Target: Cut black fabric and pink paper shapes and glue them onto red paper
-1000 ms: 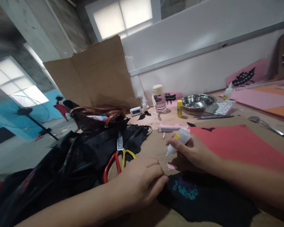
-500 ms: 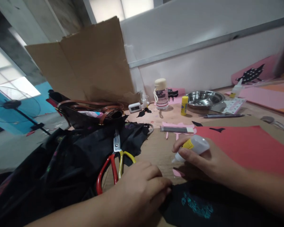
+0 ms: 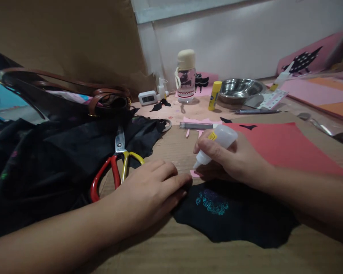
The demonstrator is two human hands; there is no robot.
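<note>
In my right hand [image 3: 228, 156] is a white squeeze glue bottle [image 3: 224, 137] with a yellow label, tilted with its nozzle down and left. The nozzle tip is just above a small pink paper piece [image 3: 194, 174]. My left hand [image 3: 160, 186] has its fingers closed together at the left edge of a black cloth piece [image 3: 246, 217] with a teal glittery print, close to the pink piece; the undersides of these fingers are hidden. Left of that hand lie scissors [image 3: 119, 152] with one red and one yellow handle, partly on a heap of black cloth [image 3: 60, 156].
Red paper [image 3: 274, 148] lies beyond my right forearm. Behind stand a cream-capped bottle [image 3: 186, 76], a yellow glue stick [image 3: 215, 96] and a steel bowl [image 3: 241, 93]. A cutter blade case [image 3: 196, 125] lies nearer. At left sits a bag with brown straps [image 3: 95, 102].
The view has tilted down and shifted right. My right hand has brought the glue bottle's nozzle to the pink piece. My left hand stays by the black cloth's edge.
</note>
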